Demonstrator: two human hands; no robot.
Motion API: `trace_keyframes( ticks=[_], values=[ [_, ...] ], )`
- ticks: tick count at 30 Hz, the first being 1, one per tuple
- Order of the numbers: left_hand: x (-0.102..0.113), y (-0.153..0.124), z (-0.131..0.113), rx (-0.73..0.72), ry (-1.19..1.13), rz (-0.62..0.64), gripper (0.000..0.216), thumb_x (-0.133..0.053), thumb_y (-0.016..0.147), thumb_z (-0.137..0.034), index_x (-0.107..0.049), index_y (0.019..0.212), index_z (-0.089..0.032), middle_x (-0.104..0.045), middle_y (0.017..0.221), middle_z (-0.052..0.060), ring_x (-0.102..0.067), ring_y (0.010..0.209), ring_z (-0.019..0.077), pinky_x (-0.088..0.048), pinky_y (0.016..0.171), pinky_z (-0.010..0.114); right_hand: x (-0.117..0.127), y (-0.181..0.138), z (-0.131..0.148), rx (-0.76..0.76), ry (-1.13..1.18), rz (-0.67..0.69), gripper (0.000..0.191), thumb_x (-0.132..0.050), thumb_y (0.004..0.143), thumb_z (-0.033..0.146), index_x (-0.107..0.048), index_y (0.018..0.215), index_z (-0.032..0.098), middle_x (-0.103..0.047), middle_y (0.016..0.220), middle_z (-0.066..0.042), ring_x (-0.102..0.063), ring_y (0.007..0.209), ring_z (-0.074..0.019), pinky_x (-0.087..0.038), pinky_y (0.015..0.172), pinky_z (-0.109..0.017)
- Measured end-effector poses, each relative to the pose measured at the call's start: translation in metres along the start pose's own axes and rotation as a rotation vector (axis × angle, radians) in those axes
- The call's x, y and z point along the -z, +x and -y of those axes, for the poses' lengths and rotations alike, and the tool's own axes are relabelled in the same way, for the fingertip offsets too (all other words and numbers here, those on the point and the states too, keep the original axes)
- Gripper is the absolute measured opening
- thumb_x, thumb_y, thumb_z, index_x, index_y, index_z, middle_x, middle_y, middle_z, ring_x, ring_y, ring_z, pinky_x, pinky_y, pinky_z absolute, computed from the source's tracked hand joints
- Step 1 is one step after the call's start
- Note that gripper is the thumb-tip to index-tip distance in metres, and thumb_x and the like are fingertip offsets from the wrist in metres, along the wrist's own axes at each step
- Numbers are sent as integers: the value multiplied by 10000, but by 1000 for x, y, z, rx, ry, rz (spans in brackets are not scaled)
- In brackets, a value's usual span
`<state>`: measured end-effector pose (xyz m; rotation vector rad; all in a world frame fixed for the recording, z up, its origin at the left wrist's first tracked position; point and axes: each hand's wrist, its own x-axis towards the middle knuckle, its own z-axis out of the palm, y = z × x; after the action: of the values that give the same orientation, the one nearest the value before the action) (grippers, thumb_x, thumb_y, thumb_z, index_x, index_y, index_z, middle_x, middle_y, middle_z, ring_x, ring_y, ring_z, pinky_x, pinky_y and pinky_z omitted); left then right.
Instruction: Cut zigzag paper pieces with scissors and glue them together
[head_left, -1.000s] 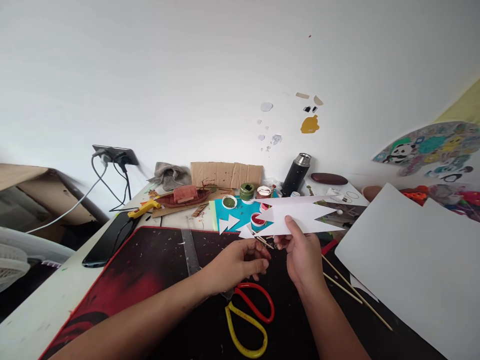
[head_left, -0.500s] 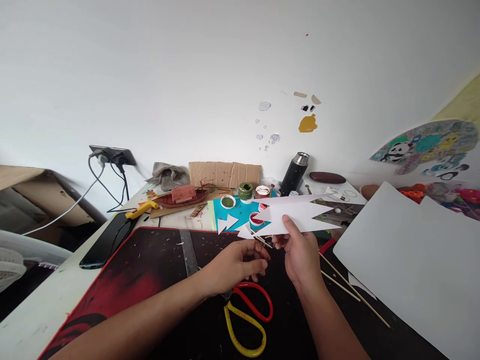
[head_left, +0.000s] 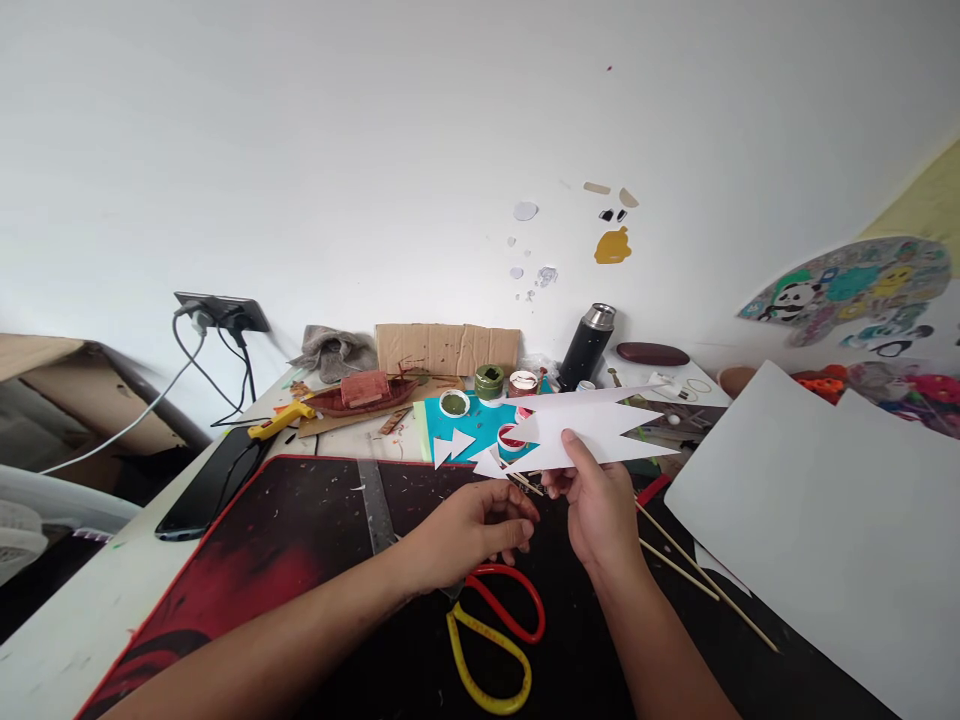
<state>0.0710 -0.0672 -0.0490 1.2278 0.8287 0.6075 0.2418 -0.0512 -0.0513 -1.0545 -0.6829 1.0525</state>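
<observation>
My right hand (head_left: 596, 510) pinches a jagged white paper cut-out (head_left: 592, 430) and holds it up over the black and red mat (head_left: 300, 540). My left hand (head_left: 472, 535) rests on the mat with its fingers curled; whether anything is in them I cannot make out. Red and yellow scissors (head_left: 499, 625) lie on the mat just under and in front of the left hand. Small white paper triangles (head_left: 457, 445) lie on a teal sheet (head_left: 480, 420) beyond the hands. Thin wooden sticks (head_left: 697, 575) lie to the right of my right wrist.
A large white sheet (head_left: 810, 510) covers the right side. A metal ruler (head_left: 375, 505) lies on the mat. Paint pots (head_left: 489, 381), a black flask (head_left: 589, 347), cardboard (head_left: 446, 349), a model boat (head_left: 360, 393), a yellow glue gun (head_left: 281, 418) and a phone (head_left: 206, 485) stand behind and to the left.
Both hands and the paper cut-out stay almost where they were; the whole view drifts slightly left and up.
</observation>
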Motion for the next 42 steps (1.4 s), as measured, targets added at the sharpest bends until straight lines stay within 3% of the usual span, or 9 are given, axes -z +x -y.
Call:
trace_keyframes(
  ticks=[12,21,31,35,38,42],
  values=[
    [-2,-2,-4,-10,-20,2,262,-853,798,-356,-701,932,-191,-683,764,-15,-608,667,143,-486,680,308,0,-1,-1,-18,27,-1,456,-976,697,521,-725,826,163,-685,628,-14,-577,480,-164,-420,420,-274],
    [8,6,2,-45,-66,-123,433,-851,810,-470,-627,1063,-200,-701,801,-19,-623,615,130,-423,603,287,0,2,2,-80,86,-33,454,-994,637,503,-727,802,175,-664,608,5,-560,478,-153,-424,413,-266],
    [5,2,-1,-36,-74,-107,435,-850,801,-405,-640,1101,-171,-733,796,-9,-644,613,136,-445,591,285,1,2,-4,-69,81,6,457,-995,655,518,-729,810,181,-671,607,1,-564,474,-154,-411,410,-262],
    [8,4,0,-19,-95,-129,529,-894,750,-391,-666,1157,-141,-752,770,12,-664,597,159,-442,568,289,-1,1,-4,-88,76,16,472,-999,640,522,-737,823,175,-686,617,-8,-568,470,-155,-402,411,-262],
    [17,10,3,-17,-128,-241,755,-903,732,-331,-601,1389,-115,-778,800,28,-679,585,176,-443,555,294,-1,1,-4,-75,60,6,476,-990,647,538,-733,819,176,-675,588,-8,-566,460,-163,-402,407,-272],
    [45,22,8,-56,-199,-540,981,-803,836,-288,-295,1665,-157,-773,957,44,-682,633,153,-454,563,275,-1,1,-4,-67,57,19,455,-974,671,525,-737,837,174,-679,581,-14,-572,455,-172,-407,407,-281]
  ],
)
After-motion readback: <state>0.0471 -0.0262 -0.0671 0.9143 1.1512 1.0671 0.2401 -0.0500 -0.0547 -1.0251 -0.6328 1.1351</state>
